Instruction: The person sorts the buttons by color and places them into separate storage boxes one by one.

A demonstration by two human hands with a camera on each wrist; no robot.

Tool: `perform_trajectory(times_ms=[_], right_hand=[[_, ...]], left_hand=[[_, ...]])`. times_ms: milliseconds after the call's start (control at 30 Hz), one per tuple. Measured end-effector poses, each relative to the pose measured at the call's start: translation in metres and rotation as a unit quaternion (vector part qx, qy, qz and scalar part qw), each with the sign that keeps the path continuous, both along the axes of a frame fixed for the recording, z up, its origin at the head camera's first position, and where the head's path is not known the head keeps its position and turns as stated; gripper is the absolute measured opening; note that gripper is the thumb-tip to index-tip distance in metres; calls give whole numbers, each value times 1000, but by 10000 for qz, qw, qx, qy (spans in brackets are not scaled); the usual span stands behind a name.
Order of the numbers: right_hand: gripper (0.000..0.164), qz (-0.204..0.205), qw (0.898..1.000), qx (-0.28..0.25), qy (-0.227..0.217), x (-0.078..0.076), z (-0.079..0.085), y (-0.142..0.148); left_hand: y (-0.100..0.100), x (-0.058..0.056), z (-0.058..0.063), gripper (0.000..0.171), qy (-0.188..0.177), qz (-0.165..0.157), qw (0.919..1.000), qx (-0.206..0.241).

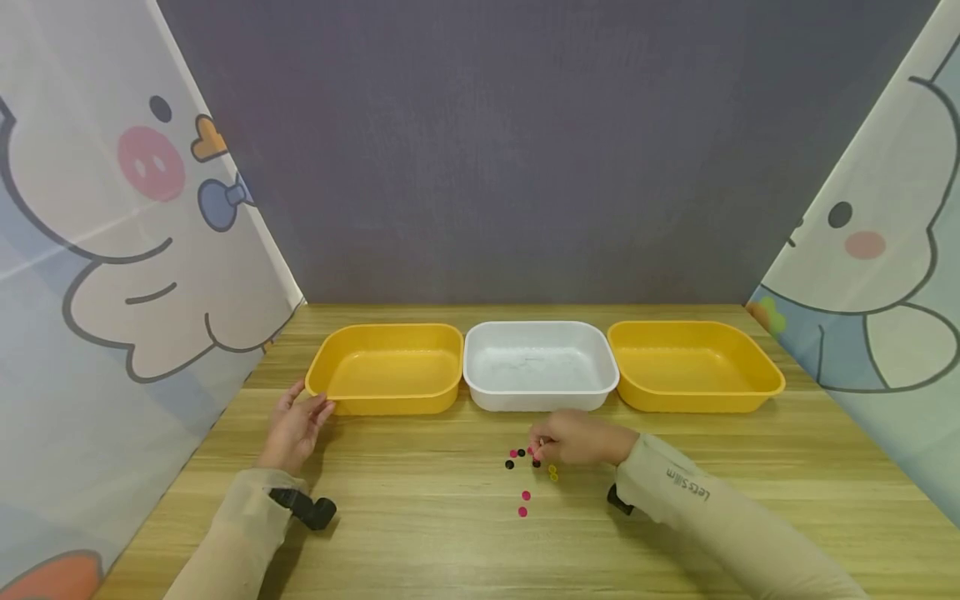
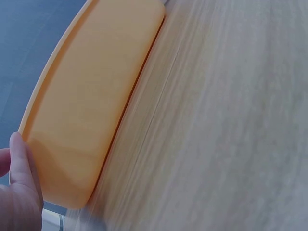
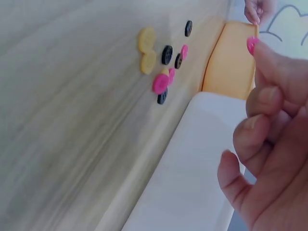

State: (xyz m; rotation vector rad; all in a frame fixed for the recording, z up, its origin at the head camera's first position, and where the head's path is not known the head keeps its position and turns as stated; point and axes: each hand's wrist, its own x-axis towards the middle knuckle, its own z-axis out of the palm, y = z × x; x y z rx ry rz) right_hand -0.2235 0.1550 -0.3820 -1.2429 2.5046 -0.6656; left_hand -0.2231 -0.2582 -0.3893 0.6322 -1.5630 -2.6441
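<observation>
My left hand holds the front left corner of the left yellow tray; in the left wrist view its fingers lie at the tray's rim. My right hand is over a small group of buttons on the wooden table, in front of the white tray. In the right wrist view a pink button is at its fingertips, the other fingers curled. Black buttons, yellow buttons and pink buttons lie close together. Two pink buttons lie nearer the front.
A second yellow tray stands to the right of the white one, all three in a row toward the back of the table. A dark panel rises behind, with cartoon-printed sheets at both sides.
</observation>
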Motion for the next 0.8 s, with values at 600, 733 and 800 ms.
perform_trajectory(times_ms=[600, 733, 800], right_hand=[[13, -1648, 9836, -698, 235, -19, 18, -14], [12, -1805, 9808, -702, 229, -23, 23, -21], [11, -1840, 9802, -687, 255, -26, 25, -25]], left_hand=[[-4, 0, 0, 72, -74, -24, 9999, 94], [-4, -1, 0, 71, -42, -11, 10000, 34], [-4, -1, -1, 71, -38, -3, 10000, 13]])
